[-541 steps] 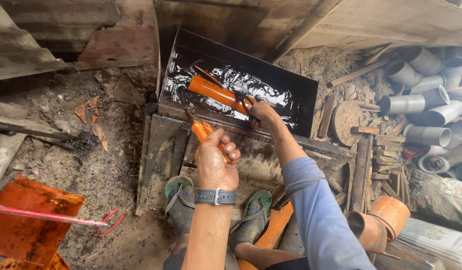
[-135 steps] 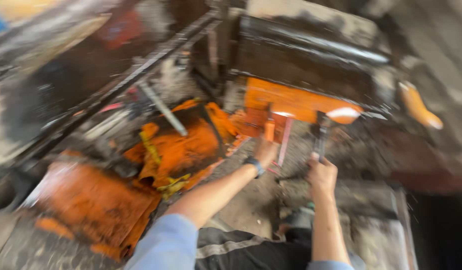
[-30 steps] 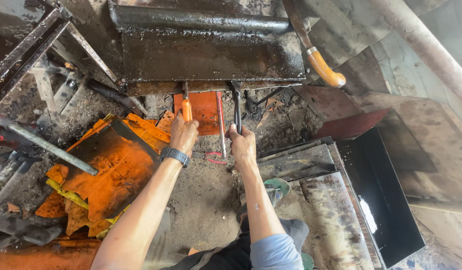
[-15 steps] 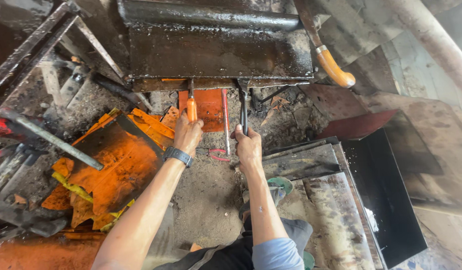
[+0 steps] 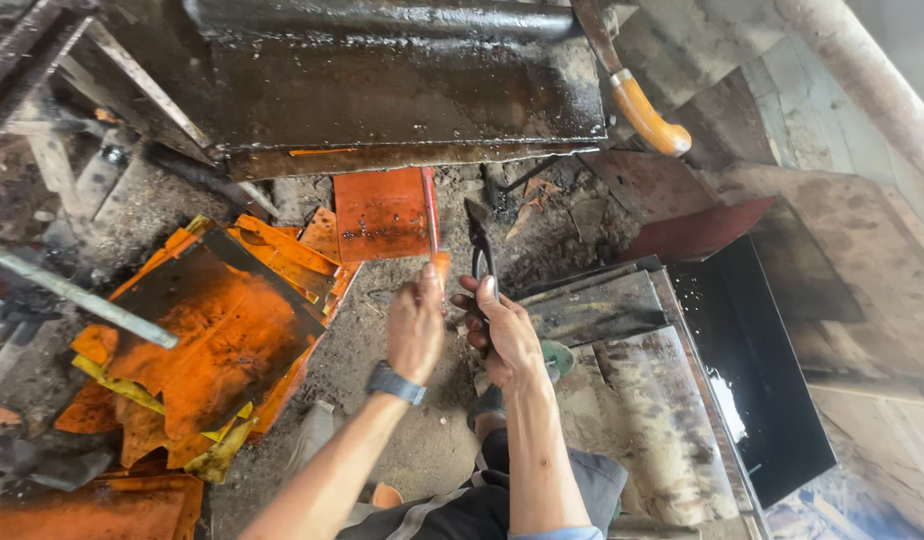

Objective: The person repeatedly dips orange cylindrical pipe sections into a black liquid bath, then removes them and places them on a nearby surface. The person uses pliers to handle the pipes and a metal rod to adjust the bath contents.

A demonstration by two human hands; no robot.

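My left hand (image 5: 417,325), with a watch on its wrist, is shut on a thin tool with an orange grip (image 5: 431,218). The tool's tip rests at the right edge of a flat orange metal sheet (image 5: 380,212) on the dirt floor. Just to the right, my right hand (image 5: 502,332) grips dark metal pliers (image 5: 478,238) whose jaws point away from me, close to the sheet. The sheet's far edge lies under a big dark oily metal trough (image 5: 382,85).
A pile of orange and blackened sheets (image 5: 217,330) lies to the left, with a grey metal bar (image 5: 77,297) over it. Grey sheets (image 5: 632,400) and a black tray of dark liquid (image 5: 757,390) sit on the right. An orange-handled blade (image 5: 644,108) leans at top right.
Both hands have drawn back toward me from the trough's edge, bringing the two tools with them. The orange sheet now shows further out from under the trough.
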